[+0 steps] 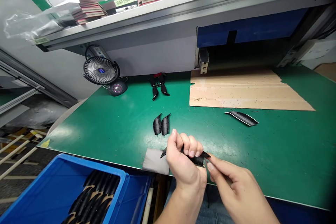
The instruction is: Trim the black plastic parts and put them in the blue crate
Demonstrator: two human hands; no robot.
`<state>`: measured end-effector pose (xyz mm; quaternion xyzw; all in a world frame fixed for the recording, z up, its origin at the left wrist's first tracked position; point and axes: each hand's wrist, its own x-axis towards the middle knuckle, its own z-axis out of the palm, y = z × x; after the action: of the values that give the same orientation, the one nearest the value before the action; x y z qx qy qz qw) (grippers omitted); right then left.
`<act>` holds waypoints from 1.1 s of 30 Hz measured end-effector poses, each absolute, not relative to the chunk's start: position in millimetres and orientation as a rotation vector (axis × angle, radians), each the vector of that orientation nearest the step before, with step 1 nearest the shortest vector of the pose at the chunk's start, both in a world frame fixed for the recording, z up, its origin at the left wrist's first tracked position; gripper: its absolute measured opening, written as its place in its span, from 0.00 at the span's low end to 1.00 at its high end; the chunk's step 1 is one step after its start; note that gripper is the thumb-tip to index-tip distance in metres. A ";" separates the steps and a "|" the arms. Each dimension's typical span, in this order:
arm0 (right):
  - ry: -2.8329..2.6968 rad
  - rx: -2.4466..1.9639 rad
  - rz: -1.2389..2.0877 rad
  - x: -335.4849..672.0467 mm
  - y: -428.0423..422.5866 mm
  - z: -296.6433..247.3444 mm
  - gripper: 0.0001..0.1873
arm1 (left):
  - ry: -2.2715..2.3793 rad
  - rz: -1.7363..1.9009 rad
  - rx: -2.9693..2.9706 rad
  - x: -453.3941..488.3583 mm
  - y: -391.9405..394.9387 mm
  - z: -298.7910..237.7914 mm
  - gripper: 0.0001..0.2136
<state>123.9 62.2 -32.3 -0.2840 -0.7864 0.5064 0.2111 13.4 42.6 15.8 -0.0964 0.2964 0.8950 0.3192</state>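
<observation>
My left hand (185,164) is closed around a curved black plastic part (197,159), whose pointed end sticks out on the left. My right hand (233,182) pinches a thin metal tool (206,160) with its tip at the right end of that part; most of the tool is hidden by the fingers. Beneath my left hand, a grey pad (154,160) lies at the table's front edge. Two similar black parts (161,125) rest side by side just beyond my hands, and another black part (243,118) lies to the right.
A green table (126,126) carries a cardboard sheet (244,91), a small fan (102,71) and a group of black pieces (159,85) with some red. A blue bin (59,168) with rows of black parts stands at lower left. Overhead runs a shelf (162,10) holding stacked red-edged pads.
</observation>
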 end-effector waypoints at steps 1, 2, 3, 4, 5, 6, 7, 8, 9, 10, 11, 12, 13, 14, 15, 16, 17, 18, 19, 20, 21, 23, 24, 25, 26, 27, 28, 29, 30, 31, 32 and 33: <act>-2.192 -0.778 1.373 123.7 61.7 -34.1 0.18 | 0.779 2.354 -0.252 13.5 43.1 15.4 0.21; -2.204 -0.776 1.323 123.8 60.7 -36.6 0.18 | 0.779 2.353 -0.255 13.3 43.6 15.1 0.21; -2.227 -0.781 1.247 124.4 59.4 -39.6 0.17 | 0.779 2.354 -0.264 12.8 44.2 14.8 0.21; -2.258 -0.794 1.134 125.3 57.7 -42.9 0.17 | 0.779 2.357 -0.279 11.8 44.8 14.7 0.21; -2.295 -0.795 0.978 126.5 55.6 -46.2 0.17 | 0.777 2.356 -0.295 10.5 45.3 14.8 0.21; -2.328 -0.777 0.797 127.9 53.4 -49.1 0.17 | 0.771 2.355 -0.311 9.1 45.7 15.0 0.21; -2.335 -0.751 0.619 129.2 51.2 -51.5 0.17 | 0.763 2.351 -0.327 7.7 45.9 15.3 0.21; -2.315 -0.713 0.478 130.1 49.3 -53.0 0.18 | 0.756 2.347 -0.340 6.8 45.9 15.6 0.21; -2.263 -0.686 0.403 130.3 47.9 -53.7 0.20 | 0.747 2.342 -0.344 6.6 45.6 15.9 0.21; -2.185 -0.698 0.420 129.8 47.3 -53.4 0.21 | 0.738 2.339 -0.338 7.4 45.1 15.9 0.20; -2.088 -0.757 0.530 128.5 47.8 -52.2 0.20 | 0.730 2.340 -0.321 9.4 44.3 15.8 0.20; -1.983 -0.845 0.709 126.3 49.5 -50.1 0.18 | 0.717 2.340 -0.290 12.6 43.2 15.3 0.20; -1.891 -0.926 0.931 123.8 52.4 -47.4 0.16 | 0.697 2.336 -0.233 16.5 41.8 14.7 0.19; -1.819 -0.982 1.169 121.1 56.4 -44.2 0.16 | 0.675 2.326 -0.141 20.4 40.2 14.1 0.19; -1.773 -1.002 1.400 119.0 60.9 -40.7 0.16 | 0.658 2.307 -0.025 23.7 38.4 13.8 0.19; -1.761 -0.979 1.598 117.9 65.5 -37.2 0.18 | 0.647 2.284 0.095 25.4 36.6 14.1 0.18; -1.772 -0.951 1.735 118.2 69.5 -34.0 0.18 | 0.640 2.268 0.190 24.9 34.9 15.0 0.18; -1.796 -0.950 1.796 120.2 72.7 -31.4 0.18 | 0.635 2.275 0.240 21.7 33.5 16.8 0.18; -1.816 -0.994 1.785 123.9 74.6 -29.8 0.18 | 0.625 2.306 0.237 16.1 32.6 19.4 0.18; -1.829 -1.071 1.719 128.8 75.3 -29.1 0.18 | 0.603 2.349 0.188 8.7 32.2 22.5 0.17; -1.836 -1.155 1.626 134.5 74.9 -29.3 0.18 | 0.567 2.389 0.113 0.4 32.3 25.9 0.16; -1.852 -1.241 1.454 144.6 72.3 -30.9 0.19 | 0.502 2.410 -0.029 -14.2 33.7 31.9 0.13; -1.863 -1.241 1.396 147.6 70.3 -31.3 0.19 | 0.491 2.388 -0.093 -18.5 35.0 33.8 0.12; -1.861 -1.235 1.340 148.4 68.0 -30.6 0.18 | 0.502 2.352 -0.166 -20.1 36.5 34.7 0.11; -1.834 -1.224 1.282 147.0 65.4 -28.6 0.17 | 0.532 2.315 -0.249 -19.1 38.3 34.6 0.10; -1.783 -1.209 1.230 143.4 62.5 -25.0 0.15 | 0.568 2.280 -0.343 -16.0 40.2 33.5 0.10; -1.718 -1.190 1.192 138.2 59.6 -20.1 0.13 | 0.606 2.245 -0.440 -11.5 41.9 31.6 0.11; -1.657 -1.164 1.171 132.1 56.8 -14.4 0.11 | 0.639 2.212 -0.526 -6.3 43.4 29.2 0.11; -1.614 -1.130 1.164 125.8 54.4 -8.4 0.09 | 0.662 2.184 -0.591 -1.2 44.5 26.6 0.12; -1.591 -1.102 1.163 120.0 52.3 -2.7 0.08 | 0.674 2.161 -0.635 3.1 45.3 24.0 0.13; -1.587 -1.082 1.161 115.0 50.8 2.2 0.07 | 0.677 2.143 -0.658 6.5 45.6 21.9 0.13; -1.588 -1.077 1.148 111.3 49.5 6.2 0.06 | 0.675 2.128 -0.668 8.8 45.6 20.2 0.14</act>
<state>111.3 49.5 6.2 -0.4333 -0.6385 0.4616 0.4376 8.8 45.6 20.2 -0.2633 0.2660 0.8391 0.3947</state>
